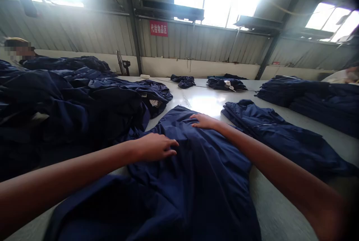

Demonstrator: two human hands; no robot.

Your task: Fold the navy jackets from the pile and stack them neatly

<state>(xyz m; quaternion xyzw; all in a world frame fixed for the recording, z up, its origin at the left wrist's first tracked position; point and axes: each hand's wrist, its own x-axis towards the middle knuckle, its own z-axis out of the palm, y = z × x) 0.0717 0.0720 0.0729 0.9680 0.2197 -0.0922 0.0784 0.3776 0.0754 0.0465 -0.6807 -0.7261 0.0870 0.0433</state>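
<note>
A dark navy garment [207,173] lies spread over the table in front of me, its near part loosely folded and reaching the bottom of the view. My left hand [157,147] is over its left side, fingers apart and slightly bent, holding nothing. Further forward, my right hand [203,120] rests on the upper part of the cloth with its fingers stretched out. Whether the garment is a jacket or trousers I cannot tell.
A large heap of navy garments [64,102] fills the left side. Folded garments [269,121] lie at right, with a tall stack [314,95] behind them. Small bundles [183,81] sit at the table's [202,102] far side. People are partly visible at both edges.
</note>
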